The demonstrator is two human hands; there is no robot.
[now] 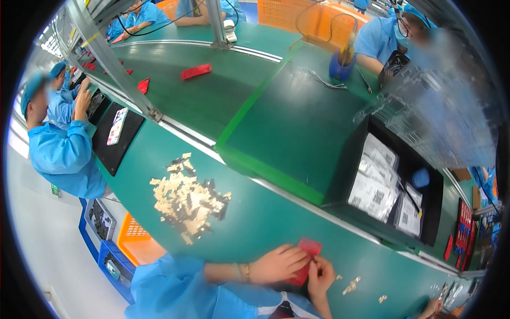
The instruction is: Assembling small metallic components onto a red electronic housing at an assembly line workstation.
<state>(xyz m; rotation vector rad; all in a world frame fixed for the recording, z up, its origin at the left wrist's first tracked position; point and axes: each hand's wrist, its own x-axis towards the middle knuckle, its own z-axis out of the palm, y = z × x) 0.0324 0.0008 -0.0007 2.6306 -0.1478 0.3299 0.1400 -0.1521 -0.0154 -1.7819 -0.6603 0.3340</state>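
Fingers of lt hand (pixel 280 264) lie close together, bent across red pc (pixel 309 246); thumb hidden, so can't tell how firmly it grips. Rt hand (pixel 322 277): thumb + index closed in a pinch at the pc's rt edge. Pc sits low-ctr, over the near side of the table (pixel 276 212), which is green, smooth, slight sheen.

Pile (pixel 188 199) up & lt of hands: small flat angular strips, cream + blk, too many to count. Loose bits (pixel 350 285), cream, approx 3 spots rt of rt hand. Box (pixel 345 165): 1, blk, deep, straight-sided, w/ 3+ glossy white packets (pixel 367 196). Mat (pixel 114 157): 1, blk, w/ 1 white panel (pixel 117 126).

Red pc: flat, approx rectangular, shiny, squared top end; middle covered by lt fingers.
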